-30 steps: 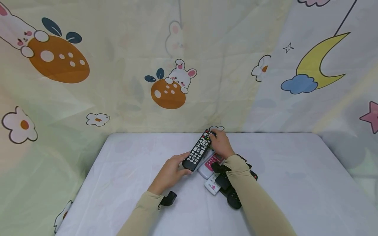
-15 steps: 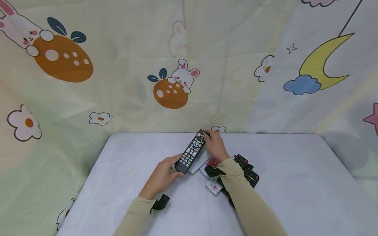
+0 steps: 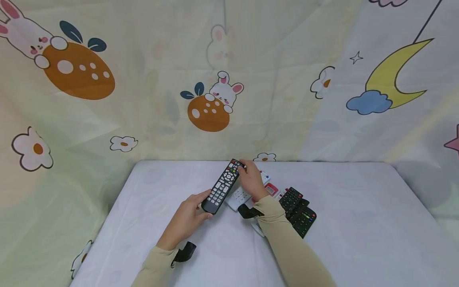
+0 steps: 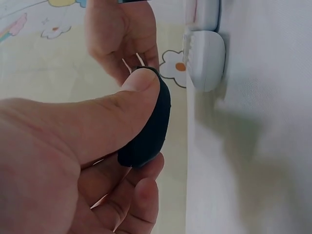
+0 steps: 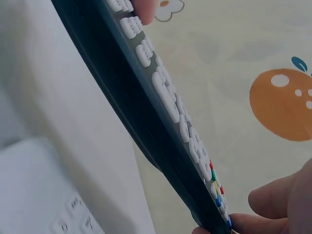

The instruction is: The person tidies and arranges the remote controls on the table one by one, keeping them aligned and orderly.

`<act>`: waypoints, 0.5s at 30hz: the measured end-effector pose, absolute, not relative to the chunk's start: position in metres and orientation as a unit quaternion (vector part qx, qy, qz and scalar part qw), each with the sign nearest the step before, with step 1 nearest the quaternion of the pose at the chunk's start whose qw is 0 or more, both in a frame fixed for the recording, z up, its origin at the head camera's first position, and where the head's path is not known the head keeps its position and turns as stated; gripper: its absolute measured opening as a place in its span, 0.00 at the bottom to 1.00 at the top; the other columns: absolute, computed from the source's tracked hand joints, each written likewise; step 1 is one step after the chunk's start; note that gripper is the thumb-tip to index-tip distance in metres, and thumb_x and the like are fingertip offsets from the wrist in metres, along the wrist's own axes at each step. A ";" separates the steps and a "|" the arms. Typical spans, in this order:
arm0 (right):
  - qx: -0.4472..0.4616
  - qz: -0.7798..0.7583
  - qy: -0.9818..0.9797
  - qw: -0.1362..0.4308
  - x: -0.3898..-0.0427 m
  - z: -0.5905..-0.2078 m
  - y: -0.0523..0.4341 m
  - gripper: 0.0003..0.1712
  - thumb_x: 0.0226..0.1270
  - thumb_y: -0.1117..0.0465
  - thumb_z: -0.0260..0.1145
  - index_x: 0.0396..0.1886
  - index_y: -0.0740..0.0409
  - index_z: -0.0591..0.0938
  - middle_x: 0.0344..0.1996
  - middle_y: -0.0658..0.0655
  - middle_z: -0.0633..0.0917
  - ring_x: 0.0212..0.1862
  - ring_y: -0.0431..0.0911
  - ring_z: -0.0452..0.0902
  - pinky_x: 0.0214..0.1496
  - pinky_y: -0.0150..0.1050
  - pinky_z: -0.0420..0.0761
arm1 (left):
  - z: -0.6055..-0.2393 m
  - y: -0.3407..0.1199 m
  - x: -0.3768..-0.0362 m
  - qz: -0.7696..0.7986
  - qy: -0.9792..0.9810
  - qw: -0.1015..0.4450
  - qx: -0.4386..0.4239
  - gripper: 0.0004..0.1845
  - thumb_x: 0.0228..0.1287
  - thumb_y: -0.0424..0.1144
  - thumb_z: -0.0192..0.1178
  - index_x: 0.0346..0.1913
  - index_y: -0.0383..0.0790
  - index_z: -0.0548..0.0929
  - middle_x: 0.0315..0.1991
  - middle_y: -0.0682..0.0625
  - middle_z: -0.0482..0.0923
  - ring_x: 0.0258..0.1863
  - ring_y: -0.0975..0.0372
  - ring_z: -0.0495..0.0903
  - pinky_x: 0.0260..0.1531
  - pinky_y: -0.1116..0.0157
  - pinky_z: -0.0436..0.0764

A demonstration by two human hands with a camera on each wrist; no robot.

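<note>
Above the white-covered table, in the head view, the left hand grips the long black button-covered remote control at its near end while the right hand pinches its far end. Left-wrist view: thumb pressed on its end. Right-wrist view: fingertips pinch its tip.

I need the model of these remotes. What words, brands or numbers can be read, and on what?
None can be read.
Black remote, held by the left hand and right hand: key markings too small.
White remote and black remotes: print blurred.
</note>
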State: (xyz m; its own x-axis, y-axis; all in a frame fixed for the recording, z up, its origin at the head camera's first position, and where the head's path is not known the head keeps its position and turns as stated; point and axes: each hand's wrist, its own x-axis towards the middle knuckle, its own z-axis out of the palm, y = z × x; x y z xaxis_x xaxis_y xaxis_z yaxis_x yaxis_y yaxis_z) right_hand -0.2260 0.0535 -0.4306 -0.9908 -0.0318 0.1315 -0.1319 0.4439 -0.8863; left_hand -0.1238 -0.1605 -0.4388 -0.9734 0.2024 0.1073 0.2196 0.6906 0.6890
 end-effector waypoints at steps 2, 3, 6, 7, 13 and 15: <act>0.047 0.533 -0.844 0.045 -0.225 -0.431 0.048 0.24 0.78 0.64 0.52 0.67 0.71 0.72 0.62 0.71 0.75 0.58 0.61 0.74 0.62 0.55 0.71 | -0.440 -0.165 -0.122 -0.375 -0.921 0.013 -0.107 0.40 0.53 0.34 0.76 0.71 0.43 0.74 0.62 0.48 0.78 0.45 0.59 0.77 0.47 0.57 0.78; 0.047 0.534 -0.843 0.044 -0.225 -0.431 0.045 0.24 0.78 0.64 0.52 0.67 0.71 0.72 0.62 0.71 0.75 0.57 0.60 0.75 0.61 0.55 0.72 | -0.440 -0.167 -0.121 -0.375 -0.921 0.013 -0.102 0.40 0.53 0.34 0.76 0.71 0.43 0.74 0.62 0.48 0.78 0.44 0.59 0.77 0.47 0.57 0.78; 0.043 0.547 -0.836 0.035 -0.224 -0.432 0.037 0.24 0.79 0.63 0.51 0.68 0.69 0.72 0.61 0.69 0.76 0.56 0.59 0.75 0.59 0.54 0.73 | -0.442 -0.173 -0.118 -0.372 -0.924 0.010 -0.087 0.40 0.53 0.34 0.76 0.71 0.43 0.74 0.60 0.47 0.79 0.43 0.58 0.77 0.45 0.57 0.78; 0.042 0.549 -0.834 0.034 -0.224 -0.433 0.034 0.24 0.79 0.62 0.51 0.69 0.69 0.72 0.61 0.69 0.76 0.56 0.59 0.76 0.58 0.54 0.74 | -0.442 -0.174 -0.117 -0.372 -0.925 0.009 -0.082 0.40 0.53 0.34 0.76 0.71 0.44 0.74 0.60 0.47 0.79 0.43 0.57 0.78 0.44 0.57 0.78; 0.047 0.568 -0.821 0.026 -0.223 -0.439 0.018 0.24 0.79 0.63 0.52 0.70 0.69 0.71 0.60 0.68 0.77 0.55 0.58 0.77 0.56 0.53 0.75 | -0.444 -0.183 -0.110 -0.363 -0.930 0.014 -0.063 0.40 0.53 0.34 0.76 0.71 0.45 0.74 0.61 0.46 0.79 0.42 0.59 0.78 0.43 0.58 0.78; 0.054 0.571 -0.819 0.026 -0.223 -0.440 0.013 0.24 0.79 0.63 0.53 0.69 0.69 0.71 0.59 0.68 0.77 0.54 0.57 0.77 0.55 0.52 0.75 | -0.443 -0.187 -0.107 -0.360 -0.931 0.019 -0.060 0.40 0.53 0.34 0.77 0.71 0.45 0.74 0.60 0.46 0.79 0.41 0.59 0.78 0.42 0.59 0.78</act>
